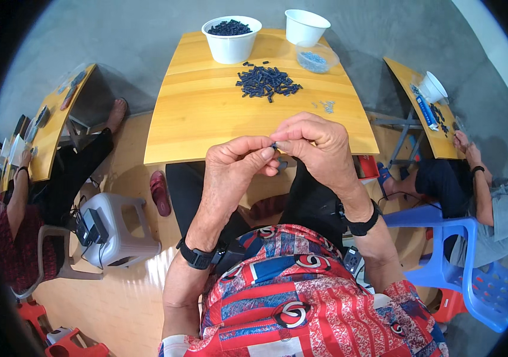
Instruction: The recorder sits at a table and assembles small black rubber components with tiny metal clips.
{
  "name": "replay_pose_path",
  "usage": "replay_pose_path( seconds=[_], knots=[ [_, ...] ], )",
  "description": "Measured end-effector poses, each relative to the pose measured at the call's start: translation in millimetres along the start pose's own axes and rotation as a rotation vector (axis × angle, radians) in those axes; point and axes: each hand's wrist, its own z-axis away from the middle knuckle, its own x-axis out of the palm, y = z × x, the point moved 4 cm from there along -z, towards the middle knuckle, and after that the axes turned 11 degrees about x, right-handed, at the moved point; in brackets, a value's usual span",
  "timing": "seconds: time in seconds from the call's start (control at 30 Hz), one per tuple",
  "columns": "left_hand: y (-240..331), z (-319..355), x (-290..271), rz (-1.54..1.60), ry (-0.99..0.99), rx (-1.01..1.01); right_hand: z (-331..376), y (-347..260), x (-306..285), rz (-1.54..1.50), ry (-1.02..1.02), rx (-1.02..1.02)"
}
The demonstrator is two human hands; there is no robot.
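My left hand (234, 163) and right hand (318, 146) meet fingertip to fingertip, pinched together on a tiny dark piece (274, 144) between them. It seems rigid plastic, featherlight and easily dropped, so I grip its ends.

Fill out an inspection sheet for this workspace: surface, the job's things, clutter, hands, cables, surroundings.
Surface: yellow wooden table.
Job's things: small dark part pinched between both hands; pile of dark parts; white bowl of dark parts.
Clutter: empty white bowl; clear tub; small grey bits.
Hands: left hand and right hand meet at the fingertips.
Cables: black cables by the grey stool.
Surroundings: seated people at side tables; blue chair.
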Motion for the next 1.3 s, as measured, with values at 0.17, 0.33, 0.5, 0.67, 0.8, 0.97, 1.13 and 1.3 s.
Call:
replay_pose_path(
  seconds=[0.17, 0.33, 0.5, 0.67, 0.8, 0.97, 1.13, 1.3],
  knots=[
    [10, 3, 1, 0.007, 0.003, 0.074, 4, -22, 5, 0.168, 0.031, -0.11],
    [18, 7, 5, -0.054, 0.02, 0.092, 3, -28, 3, -0.013, -0.01, 0.026],
    [21, 8, 3, -0.05, 0.04, 0.112, 1, -29, 7, 0.078, 0.029, -0.01],
    [21, 7, 5, -0.003, 0.073, 0.141, 5, -33, 15, 0.302, 0.197, -0.261],
    [21, 8, 5, 0.014, 0.078, 0.154, 10, -24, 19, 0.18, 0.176, -0.18],
    [23, 7, 4, 0.064, 0.097, 0.143, 10, -28, 18, -0.035, 0.093, -0.03],
    [23, 6, 10, 0.063, 0.07, 0.119, 15, -23, 14, -0.032, 0.214, 0.043],
    [23, 6, 18, 0.076, 0.051, 0.123, 23, -30, 8, 0.23, 0.311, -0.195]
  ],
)
